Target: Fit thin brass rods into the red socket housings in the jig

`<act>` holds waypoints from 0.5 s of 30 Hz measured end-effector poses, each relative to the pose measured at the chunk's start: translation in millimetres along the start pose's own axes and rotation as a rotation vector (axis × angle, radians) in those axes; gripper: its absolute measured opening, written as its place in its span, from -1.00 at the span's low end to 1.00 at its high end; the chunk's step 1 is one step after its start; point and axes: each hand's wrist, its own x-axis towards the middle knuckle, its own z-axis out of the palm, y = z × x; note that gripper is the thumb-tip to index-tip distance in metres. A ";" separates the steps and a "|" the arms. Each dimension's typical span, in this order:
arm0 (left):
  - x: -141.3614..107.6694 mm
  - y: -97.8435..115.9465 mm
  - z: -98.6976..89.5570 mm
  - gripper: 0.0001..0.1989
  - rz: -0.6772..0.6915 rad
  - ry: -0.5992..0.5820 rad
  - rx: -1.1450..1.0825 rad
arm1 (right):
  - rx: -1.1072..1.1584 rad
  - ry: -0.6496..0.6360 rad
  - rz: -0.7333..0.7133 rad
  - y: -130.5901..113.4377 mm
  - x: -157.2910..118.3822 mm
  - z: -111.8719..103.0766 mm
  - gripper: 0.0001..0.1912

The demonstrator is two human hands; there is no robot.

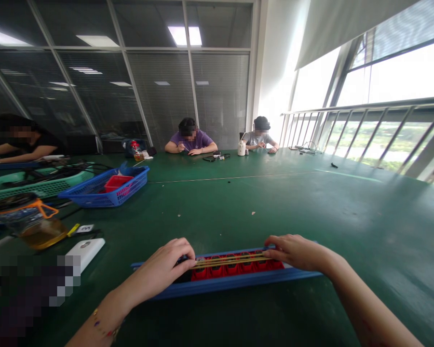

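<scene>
A long blue tray (235, 280) lies crosswise on the green table, with a row of red compartments (217, 272) inside it, some holding small dark pieces. Thin yellowish sticks (231, 260) stretch lengthwise above the compartments. My left hand (169, 262) pinches their left ends between thumb and fingers, over the tray's left part. At the other end, my right hand (292, 251) has its thumb and fingers closed on the right ends, near the tray's right part. The exact number of sticks is hard to tell.
On the left of the green table (275, 207) are a blue basket (97, 195) with a red container, a green basket (58, 180), a jar of amber liquid (39, 229) and a white device (90, 250). Several people sit across the table. A white bottle (241, 148) stands far back.
</scene>
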 end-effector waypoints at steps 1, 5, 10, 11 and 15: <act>0.6 -0.4 -0.5 -0.73 0.001 0.001 0.003 | -0.001 0.001 0.000 0.1 0.2 0.1 -0.46; 2.1 2.0 -2.5 -0.74 0.019 0.032 0.053 | 0.007 0.004 -0.003 0.4 0.8 0.5 -0.46; -3.4 6.4 -8.8 -0.75 0.004 0.103 0.140 | 0.033 -0.009 0.011 0.3 -0.9 -2.1 -0.46; -5.6 5.7 -11.6 -0.74 0.008 0.135 0.168 | 0.035 -0.007 0.013 0.9 -1.7 -3.4 -0.47; -13.9 -6.2 -27.6 -0.74 0.040 0.312 0.283 | 0.001 0.094 0.029 7.2 -5.4 -10.5 -0.52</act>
